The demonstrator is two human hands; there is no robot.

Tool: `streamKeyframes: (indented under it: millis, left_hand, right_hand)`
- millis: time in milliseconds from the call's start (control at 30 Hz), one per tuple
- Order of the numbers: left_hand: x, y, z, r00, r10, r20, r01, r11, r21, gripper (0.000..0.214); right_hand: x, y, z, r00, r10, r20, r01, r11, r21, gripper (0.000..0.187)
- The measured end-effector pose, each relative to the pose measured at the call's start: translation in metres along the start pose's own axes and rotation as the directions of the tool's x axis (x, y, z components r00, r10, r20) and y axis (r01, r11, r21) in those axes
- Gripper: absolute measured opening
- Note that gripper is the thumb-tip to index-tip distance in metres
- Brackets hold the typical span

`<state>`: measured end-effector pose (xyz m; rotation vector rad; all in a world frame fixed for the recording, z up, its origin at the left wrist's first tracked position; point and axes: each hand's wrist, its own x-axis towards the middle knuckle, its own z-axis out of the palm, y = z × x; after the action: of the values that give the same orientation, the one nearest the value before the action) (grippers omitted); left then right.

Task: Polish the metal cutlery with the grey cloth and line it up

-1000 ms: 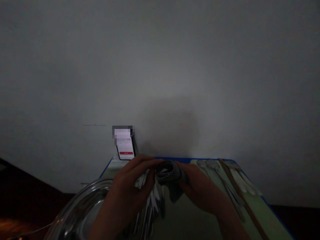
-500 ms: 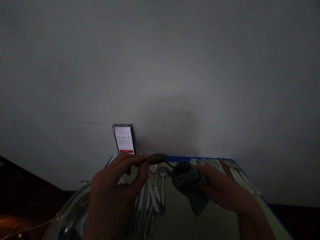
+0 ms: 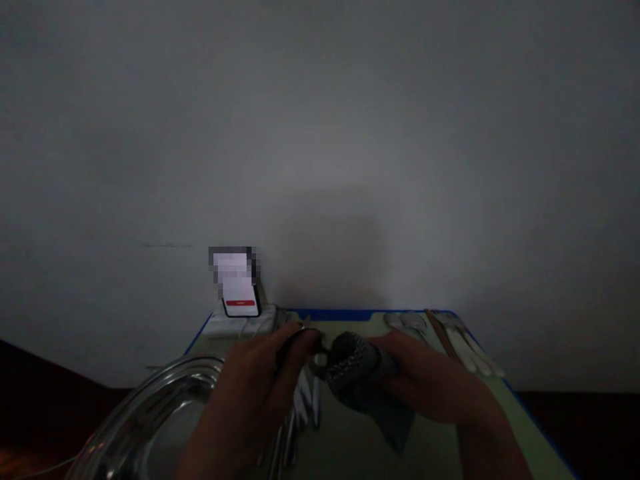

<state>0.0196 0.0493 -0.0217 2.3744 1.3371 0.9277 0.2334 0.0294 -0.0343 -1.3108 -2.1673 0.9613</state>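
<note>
My left hand (image 3: 260, 380) pinches one end of a dark metal spoon (image 3: 305, 335) above the table. My right hand (image 3: 425, 383) grips a grey textured cloth (image 3: 357, 370) bunched around the spoon's other end; a tail of the cloth hangs down toward the table. Under my hands lie several pieces of silver cutlery (image 3: 300, 413) in a loose pile on the pale green table (image 3: 440, 447).
A shiny metal bowl (image 3: 150, 417) sits at the lower left. A phone (image 3: 237, 287) with a lit screen leans on the wall at the table's back left. More spoons and a wooden stick (image 3: 443, 337) lie in a row at the back right. The scene is dim.
My hands drew apart, baring the spoon between them, then closed together again with the cloth over the spoon. The view shifted slightly to the right.
</note>
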Motion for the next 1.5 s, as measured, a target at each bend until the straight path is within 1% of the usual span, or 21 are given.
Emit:
streamKeyframes:
  millis: [67, 100, 167, 267, 367, 433, 500, 567, 600, 667, 800, 900, 1000, 1133, 1200, 1267, 1367, 1433, 1500]
  left_hand:
    - [-0.001, -0.003, -0.004, 0.990, -0.056, -0.129, 0.052, 0.998, -0.032, 0.033]
    - [-0.001, -0.003, -0.006, 0.981, -0.081, -0.177, 0.073, 0.996, -0.050, 0.034]
    - [0.000, -0.003, -0.008, 0.968, -0.129, -0.214, 0.113, 0.990, -0.088, 0.032]
    - [0.002, -0.004, -0.007, 0.958, -0.200, -0.206, 0.173, 0.974, -0.144, 0.022]
    - [0.005, -0.009, -0.006, 0.968, -0.208, -0.143, 0.176, 0.962, -0.207, 0.035]
    - [0.005, -0.012, -0.006, 0.972, -0.217, -0.091, 0.190, 0.952, -0.241, 0.041]
    - [0.004, -0.013, -0.006, 0.964, -0.258, -0.063, 0.236, 0.941, -0.244, 0.045]
    - [0.001, -0.011, -0.007, 0.959, -0.280, -0.042, 0.263, 0.937, -0.229, 0.042]
    - [-0.001, -0.010, -0.007, 0.964, -0.265, -0.037, 0.250, 0.942, -0.224, 0.039]
    - [-0.006, -0.006, -0.007, 0.979, -0.200, -0.038, 0.187, 0.958, -0.217, 0.032]
    - [-0.012, 0.002, -0.007, 1.000, -0.011, -0.014, 0.008, 0.982, -0.187, 0.025]
    - [-0.011, 0.006, -0.004, 0.993, 0.111, 0.023, -0.107, 0.983, -0.151, 0.028]
    - [-0.008, 0.010, 0.003, 0.983, 0.180, 0.044, -0.176, 0.981, -0.086, 0.034]
    - [-0.003, 0.013, 0.008, 0.973, 0.228, 0.026, -0.227, 0.973, -0.037, 0.032]
    - [-0.001, 0.013, 0.006, 0.970, 0.244, 0.002, -0.244, 0.969, -0.033, 0.028]
    - [0.000, 0.012, 0.001, 0.971, 0.236, -0.031, -0.236, 0.971, -0.023, 0.025]
    - [-0.003, 0.007, -0.009, 0.971, 0.220, -0.095, -0.222, 0.975, -0.011, 0.022]
    - [-0.007, 0.004, -0.014, 0.962, 0.232, -0.140, -0.237, 0.971, -0.017, 0.022]
    - [-0.009, 0.004, -0.017, 0.959, 0.212, -0.189, -0.222, 0.974, -0.034, 0.021]
  right_hand:
    - [-0.009, 0.002, -0.007, 0.998, 0.031, -0.061, -0.031, 1.000, 0.001, 0.022]
    - [-0.014, 0.003, -0.010, 0.996, 0.037, -0.084, -0.037, 0.999, 0.003, 0.024]
    - [-0.021, 0.004, -0.015, 0.991, 0.032, -0.129, -0.034, 0.999, -0.012, 0.028]
    - [-0.021, 0.004, -0.017, 0.971, 0.005, -0.241, -0.027, 0.995, -0.091, 0.038]
    - [-0.013, 0.004, -0.016, 0.942, -0.002, -0.335, -0.043, 0.991, -0.128, 0.048]
    - [-0.009, 0.003, -0.016, 0.937, -0.012, -0.349, -0.038, 0.990, -0.135, 0.050]
    - [-0.009, 0.003, -0.015, 0.937, -0.025, -0.349, -0.032, 0.987, -0.157, 0.050]
    - [-0.011, 0.001, -0.014, 0.944, -0.014, -0.330, -0.049, 0.982, -0.183, 0.049]
    - [-0.012, -0.001, -0.013, 0.951, 0.002, -0.309, -0.063, 0.980, -0.189, 0.048]
    - [-0.014, -0.005, -0.009, 0.966, 0.037, -0.256, -0.087, 0.978, -0.188, 0.043]
    - [-0.010, -0.014, -0.002, 0.985, 0.053, -0.163, -0.080, 0.984, -0.161, 0.028]
    - [-0.004, -0.018, 0.003, 0.988, 0.022, -0.153, -0.046, 0.987, -0.153, 0.026]
    - [0.002, -0.020, 0.007, 0.988, -0.018, -0.156, 0.001, 0.994, -0.110, 0.030]
    - [0.004, -0.020, 0.006, 0.986, -0.039, -0.159, 0.029, 0.998, -0.062, 0.031]
    - [0.001, -0.019, 0.003, 0.987, -0.064, -0.148, 0.058, 0.997, -0.049, 0.032]
    - [-0.004, -0.016, -0.003, 0.987, -0.079, -0.138, 0.073, 0.996, -0.046, 0.031]
    - [-0.017, -0.009, -0.012, 0.991, -0.038, -0.126, 0.034, 0.999, -0.038, 0.028]
    - [-0.027, -0.004, -0.016, 0.989, -0.004, -0.148, 0.001, 1.000, -0.023, 0.027]
    - [-0.034, -0.002, -0.017, 0.983, 0.009, -0.183, -0.009, 1.000, 0.002, 0.026]
